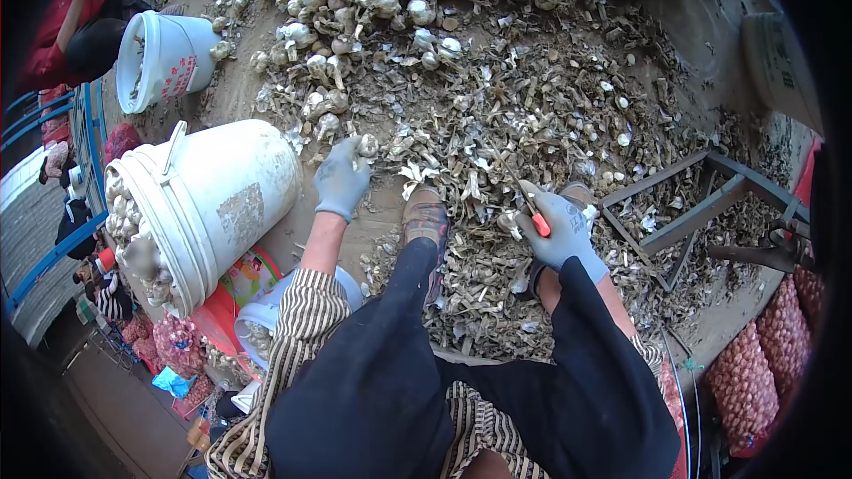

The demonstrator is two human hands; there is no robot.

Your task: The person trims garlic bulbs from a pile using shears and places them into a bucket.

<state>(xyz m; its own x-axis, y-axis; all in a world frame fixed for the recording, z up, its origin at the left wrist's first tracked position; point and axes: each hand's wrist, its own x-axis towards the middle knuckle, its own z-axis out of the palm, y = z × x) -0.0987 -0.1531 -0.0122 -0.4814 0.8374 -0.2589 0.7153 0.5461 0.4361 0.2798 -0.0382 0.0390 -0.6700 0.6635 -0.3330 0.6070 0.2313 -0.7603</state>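
Note:
My left hand (342, 182), in a grey glove, reaches over the garlic pile's near edge, its fingers closed on a garlic bulb (366, 145). In my right hand (563, 229), also gloved in grey, is a knife with a red handle (540, 224); its thin blade (516, 179) points up and away from me. Another pale garlic bulb (508, 223) lies by the right thumb, and I cannot tell whether the hand holds it. Dry stalks and peelings (479, 284) cover the ground between my shoes.
A large white bucket (240, 182) full of bulbs tips over at left, with a smaller white bucket (188, 66) beyond it. Whole garlic (386, 0) is heaped ahead. At right are a metal frame (683, 186) and red mesh sacks (744, 381). A co-worker (67, 44) bends at upper left.

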